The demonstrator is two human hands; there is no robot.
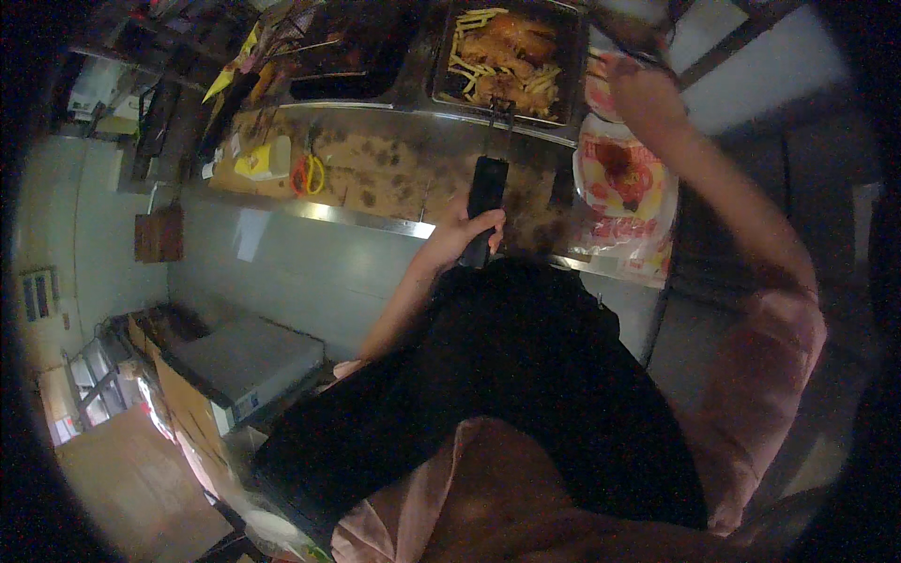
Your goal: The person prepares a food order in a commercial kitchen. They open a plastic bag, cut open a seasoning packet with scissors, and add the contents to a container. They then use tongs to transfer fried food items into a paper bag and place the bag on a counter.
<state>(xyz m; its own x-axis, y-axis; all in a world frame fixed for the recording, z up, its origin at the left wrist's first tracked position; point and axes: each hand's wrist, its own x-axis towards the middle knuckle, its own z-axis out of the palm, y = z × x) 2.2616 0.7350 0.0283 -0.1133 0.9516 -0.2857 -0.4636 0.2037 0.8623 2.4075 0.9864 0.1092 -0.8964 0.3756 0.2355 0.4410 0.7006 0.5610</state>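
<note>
My left hand [468, 236] is wrapped around the black handle [487, 186] of a fryer basket [436, 77]. Inside the basket lie browned fried chicken pieces [507, 42] and pale French fries [545, 83]. Stretched out to the far right, my right hand [644, 98] is blurred beside the basket's right side. Its fingers are near a dark object [633, 39] and the upper end of printed packaging; whether they grip either is unclear. Below that hand, a printed food bag [623, 186] with red and yellow artwork lies on the counter.
A second dark fryer well [345, 84] sits left of the basket. Stained cardboard [380, 169] covers the counter, with red-and-yellow-handled scissors [307, 174] and a yellow-and-white cup [266, 159] on it. A metal edge [352, 217] runs along the front. Boxes [246, 359] stand at lower left.
</note>
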